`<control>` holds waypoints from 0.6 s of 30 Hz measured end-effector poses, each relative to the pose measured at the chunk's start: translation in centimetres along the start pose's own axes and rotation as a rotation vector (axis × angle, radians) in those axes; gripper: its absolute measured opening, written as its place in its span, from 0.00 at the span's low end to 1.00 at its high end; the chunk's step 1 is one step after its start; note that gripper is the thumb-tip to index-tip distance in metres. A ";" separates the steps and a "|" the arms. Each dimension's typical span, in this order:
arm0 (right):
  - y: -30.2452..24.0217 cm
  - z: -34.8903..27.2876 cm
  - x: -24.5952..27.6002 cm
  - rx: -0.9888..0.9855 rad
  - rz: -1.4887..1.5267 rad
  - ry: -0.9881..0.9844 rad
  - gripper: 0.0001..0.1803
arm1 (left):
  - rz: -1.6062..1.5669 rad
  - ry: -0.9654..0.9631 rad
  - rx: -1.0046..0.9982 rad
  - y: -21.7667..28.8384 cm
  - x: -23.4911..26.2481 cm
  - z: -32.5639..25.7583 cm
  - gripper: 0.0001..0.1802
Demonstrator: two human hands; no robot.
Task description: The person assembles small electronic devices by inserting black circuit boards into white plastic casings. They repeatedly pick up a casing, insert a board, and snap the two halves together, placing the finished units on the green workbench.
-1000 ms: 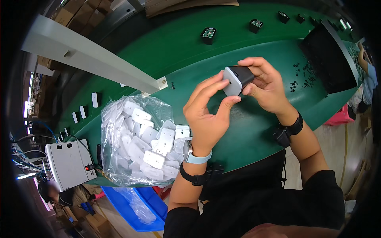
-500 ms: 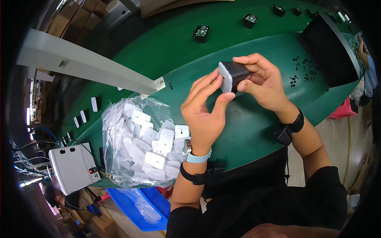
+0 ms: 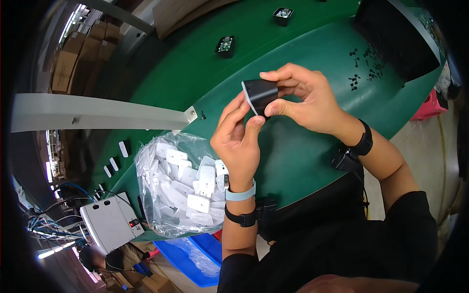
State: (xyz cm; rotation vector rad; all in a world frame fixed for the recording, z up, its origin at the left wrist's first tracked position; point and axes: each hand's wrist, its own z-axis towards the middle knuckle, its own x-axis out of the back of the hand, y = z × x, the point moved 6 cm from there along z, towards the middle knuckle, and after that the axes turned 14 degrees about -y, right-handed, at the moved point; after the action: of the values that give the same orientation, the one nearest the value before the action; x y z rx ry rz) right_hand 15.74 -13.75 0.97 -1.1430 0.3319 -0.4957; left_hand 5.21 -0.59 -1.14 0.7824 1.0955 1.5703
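Though just an edge-on sliver, white cover point(image 3: 247, 97) against black housing point(image 3: 263, 95), in the grip of both hands point(image 3: 239, 150) point(image 3: 315, 106)

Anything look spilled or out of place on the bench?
Small black parts lie scattered loose on the green tabletop, upper right, and a stray cluster sits by the metal post; they look spilled since nothing contains them, though possibly deliberate.

White cover point(image 3: 247, 98) mostly hidden
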 end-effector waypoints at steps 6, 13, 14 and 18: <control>-0.2 -0.2 -0.1 0.084 -0.035 0.021 0.24 | -0.021 -0.033 -0.042 -0.2 -0.3 0.1 0.18; 0.2 0.1 0.5 0.020 -0.186 0.009 0.27 | 0.082 -0.060 0.027 0.2 -0.9 0.2 0.18; 0.2 0.2 0.5 0.018 -0.189 0.011 0.27 | 0.107 -0.072 0.012 0.1 -1.0 0.4 0.18; 0.8 0.2 0.5 0.007 -0.190 0.008 0.26 | 0.155 -0.087 0.036 -0.6 -1.0 0.4 0.20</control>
State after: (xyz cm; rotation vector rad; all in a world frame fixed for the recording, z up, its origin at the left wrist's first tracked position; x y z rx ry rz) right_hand 16.40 -13.60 0.34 -1.1722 0.2290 -0.6681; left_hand 6.11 -1.43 -1.53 0.9713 1.0224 1.6327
